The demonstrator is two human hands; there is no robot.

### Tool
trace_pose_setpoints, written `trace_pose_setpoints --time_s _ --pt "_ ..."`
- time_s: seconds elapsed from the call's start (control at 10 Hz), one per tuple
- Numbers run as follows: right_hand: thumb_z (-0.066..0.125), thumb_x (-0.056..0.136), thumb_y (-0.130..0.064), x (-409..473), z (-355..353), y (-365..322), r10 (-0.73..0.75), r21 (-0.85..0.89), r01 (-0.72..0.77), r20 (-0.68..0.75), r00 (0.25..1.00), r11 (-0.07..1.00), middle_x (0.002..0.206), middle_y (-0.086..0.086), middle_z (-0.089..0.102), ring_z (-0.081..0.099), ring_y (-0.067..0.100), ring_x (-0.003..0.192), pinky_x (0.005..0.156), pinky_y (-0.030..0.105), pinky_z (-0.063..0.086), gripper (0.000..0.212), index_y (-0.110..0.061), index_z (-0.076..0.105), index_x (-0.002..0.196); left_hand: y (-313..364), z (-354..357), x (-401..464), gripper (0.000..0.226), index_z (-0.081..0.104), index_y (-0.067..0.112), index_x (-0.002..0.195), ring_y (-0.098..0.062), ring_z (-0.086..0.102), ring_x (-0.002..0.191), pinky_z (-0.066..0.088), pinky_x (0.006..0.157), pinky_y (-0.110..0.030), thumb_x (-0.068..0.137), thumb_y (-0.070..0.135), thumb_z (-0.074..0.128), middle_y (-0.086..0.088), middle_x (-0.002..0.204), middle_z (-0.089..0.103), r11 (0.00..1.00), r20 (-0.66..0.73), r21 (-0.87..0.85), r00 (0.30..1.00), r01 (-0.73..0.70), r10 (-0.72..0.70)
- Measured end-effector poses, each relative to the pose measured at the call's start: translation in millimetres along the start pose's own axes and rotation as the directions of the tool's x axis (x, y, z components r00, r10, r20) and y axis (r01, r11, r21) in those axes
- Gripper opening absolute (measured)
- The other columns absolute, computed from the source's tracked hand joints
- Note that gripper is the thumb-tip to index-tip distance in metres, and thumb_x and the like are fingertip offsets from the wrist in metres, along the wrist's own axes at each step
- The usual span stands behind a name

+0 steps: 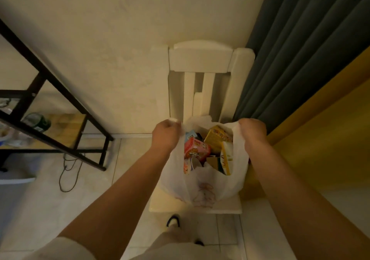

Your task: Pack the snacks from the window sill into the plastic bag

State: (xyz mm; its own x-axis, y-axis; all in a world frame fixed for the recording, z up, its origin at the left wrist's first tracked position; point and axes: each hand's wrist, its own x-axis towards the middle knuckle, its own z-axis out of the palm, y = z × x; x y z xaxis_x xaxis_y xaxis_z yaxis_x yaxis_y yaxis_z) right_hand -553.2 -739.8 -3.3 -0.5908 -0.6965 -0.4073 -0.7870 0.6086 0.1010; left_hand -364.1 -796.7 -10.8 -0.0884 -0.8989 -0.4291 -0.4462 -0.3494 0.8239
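1. Broadly, a cream wall point(120, 39) fills the upper half of the frame, with a dark curtain point(300, 49) hanging down the upper right and a yellow surface point(330, 139) running along the right edge below it.
2. A black metal rack point(60, 91) leans across the left side; a dark cable point(70, 171) trails on the tiled floor point(60, 203) beneath it, and that floor lies open at lower left.
3. A white wooden chair point(202, 59) stands against the wall at centre, its seat edge showing just below the bag.
4. Both forearms reach forward from the bottom corners, converging toward the centre, wrists bent down.
5. The plastic bag point(176, 177), white and translucent, sits on the chair seat at centre with its mouth pulled wide.
6. The left hand point(165, 135) has its grip clamped on the bag's left handle, fingers curled into a fist.
7. The right hand point(253, 132) has its grip clamped on the right handle, just beside the curtain's lower edge.
8. The snacks point(200, 149) lie inside the bag between the hands: a yellow packet point(217, 136) uppermost, a pink one below left, and others partly hidden.
9. A dark shoe toe point(173, 220) shows on the floor beneath the seat edge.
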Motion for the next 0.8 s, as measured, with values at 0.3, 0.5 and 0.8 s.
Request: trace_pose_setpoints --time_s 0.3,0.5,0.8 --pt "0.046 0.097 -0.026 17 39 5 0.268 0.733 -0.176 -0.010 0.963 0.657 0.122 0.013 0.058 0.058 0.029 0.109 0.091 0.037 0.051 0.034 -0.011 0.057 0.125 -17 -2 29 0.036 0.061 0.002 0.115 -0.033 0.060 0.104 0.046 0.088 -0.035 0.101 0.026 0.039 -0.018 0.111 0.065 0.929 -0.017 0.358 0.995 -0.090 0.102" --pt "0.041 0.100 -0.023 -3 53 9 0.233 0.693 -0.066 -0.150 0.961 0.718 0.120 0.011 0.061 0.059 0.027 0.106 0.076 0.028 0.045 0.032 -0.012 0.057 0.125 -26 -8 18 0.037 0.053 0.009 0.126 -0.031 0.059 0.103 0.045 0.081 -0.035 0.098 0.030 0.040 -0.014 0.117 0.061 0.832 -0.014 0.548 0.994 -0.086 0.112" --pt "0.050 0.096 -0.028 -53 85 17 0.026 0.624 0.183 -0.310 0.950 0.760 0.109 0.004 0.065 0.061 0.022 0.099 0.079 0.031 0.056 0.017 -0.021 0.062 0.105 -59 14 -36 0.049 0.044 0.017 0.134 -0.022 0.057 0.109 0.050 0.086 -0.036 0.089 0.028 0.059 -0.005 0.127 0.052 0.800 0.036 0.517 0.941 -0.306 0.337"
